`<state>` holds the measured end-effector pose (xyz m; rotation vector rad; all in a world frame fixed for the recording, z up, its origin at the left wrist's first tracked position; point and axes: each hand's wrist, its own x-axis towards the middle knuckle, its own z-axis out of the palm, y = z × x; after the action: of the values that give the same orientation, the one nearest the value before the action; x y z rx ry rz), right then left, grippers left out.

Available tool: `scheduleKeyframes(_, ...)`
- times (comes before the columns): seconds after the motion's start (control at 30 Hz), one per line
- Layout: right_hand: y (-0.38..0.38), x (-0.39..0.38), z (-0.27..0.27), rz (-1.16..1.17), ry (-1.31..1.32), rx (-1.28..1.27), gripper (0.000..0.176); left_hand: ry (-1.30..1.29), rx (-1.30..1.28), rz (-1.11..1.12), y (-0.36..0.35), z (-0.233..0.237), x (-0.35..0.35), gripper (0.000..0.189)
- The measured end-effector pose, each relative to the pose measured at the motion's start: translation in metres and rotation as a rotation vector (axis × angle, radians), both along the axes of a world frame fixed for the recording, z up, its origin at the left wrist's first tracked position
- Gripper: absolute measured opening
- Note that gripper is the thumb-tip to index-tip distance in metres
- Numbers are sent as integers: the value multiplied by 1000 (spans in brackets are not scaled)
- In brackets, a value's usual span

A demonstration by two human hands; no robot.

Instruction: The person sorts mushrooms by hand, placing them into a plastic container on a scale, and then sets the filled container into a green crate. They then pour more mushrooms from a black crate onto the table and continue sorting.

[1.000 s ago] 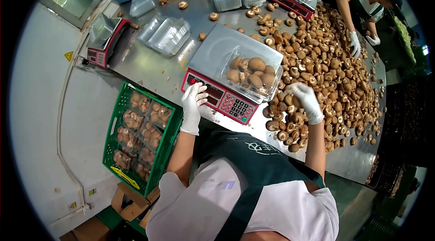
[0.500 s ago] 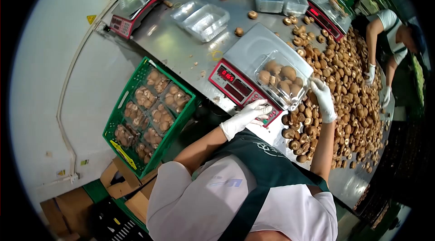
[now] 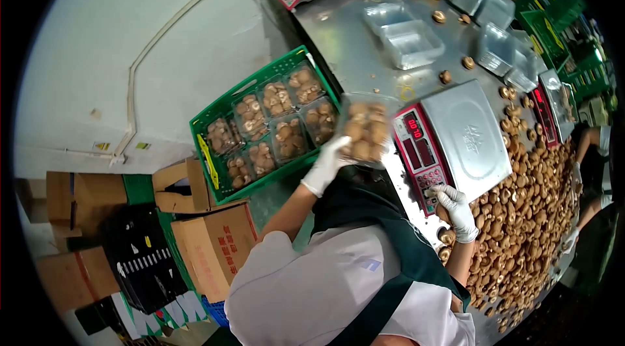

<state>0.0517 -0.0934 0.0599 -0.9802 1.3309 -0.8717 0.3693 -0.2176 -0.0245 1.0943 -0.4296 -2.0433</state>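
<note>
Head view: the left hand [image 3: 327, 165], gloved in white, grips the near short end of a clear tray of mushrooms [image 3: 366, 130], fingers closed around its rim and base. The tray hangs in the air over the worktop's [image 3: 355, 59] near-left edge, touching neither neighbour. Its long axis runs away from the person, roughly parallel to the red display side of the scale [image 3: 465, 138].

The tray lies between two things. The green crate [image 3: 247, 89], filled with packed trays of the same kind, sits below the worktop's left edge, just beside the tray on its left. The scale stands just beside it on the right, its steel pan bare. The left hand is the hand nearer the crate.

The right hand [image 3: 456, 210], also gloved, rests at the scale's near corner by the keypad, next to the heap of loose mushrooms [image 3: 527, 216]. Its fingers are curled, but whether they hold anything cannot be told.

Empty trays [image 3: 410, 40] lie toward the worktop's far edge. Another person's arm [image 3: 581, 151] reaches into the heap at the right edge.
</note>
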Motion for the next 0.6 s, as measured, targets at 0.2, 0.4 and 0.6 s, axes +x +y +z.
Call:
scheduleKeyframes(0.2,-21,24,0,91,-46,136,26,-385,192,668,20,-44,166,46)
scheduleKeyframes(0.4,-30,41,-5,122,22,125,25,-861,449,476,40,-102,285,46)
scheduleKeyframes(0.6,-27,40,12,62,-70,221,21,-1236,-2,250,-31,-202,271,36)
